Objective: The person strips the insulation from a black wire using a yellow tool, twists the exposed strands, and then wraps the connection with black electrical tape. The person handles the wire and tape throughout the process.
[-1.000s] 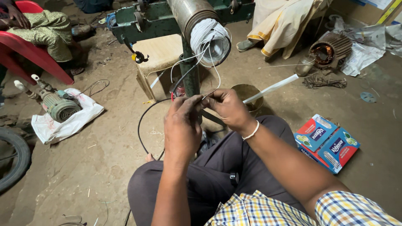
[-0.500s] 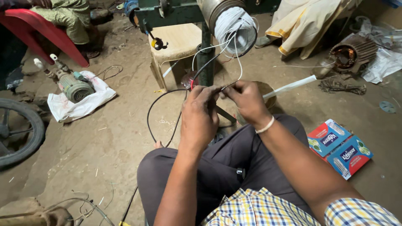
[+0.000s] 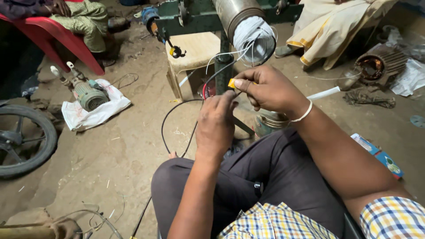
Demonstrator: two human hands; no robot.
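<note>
Head view | both hands pinch black wire | looping floorward

Green pump on white cloth; red chair; tyre.

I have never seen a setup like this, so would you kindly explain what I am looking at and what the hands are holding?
This view comes from a camera worn on a seated person's head, looking down at their own lap and hands. The left hand pinches a bundle of thin wires, a black wire looping down from it to the dirt floor. The right hand holds a small yellow piece at the wire ends. Just beyond stands a green metal stand carrying a grey cylinder with white wire windings at its end. On the floor lie a small green motor on a white cloth, a tyre at left, and coloured boxes at right. Other people sit farther back.
</note>
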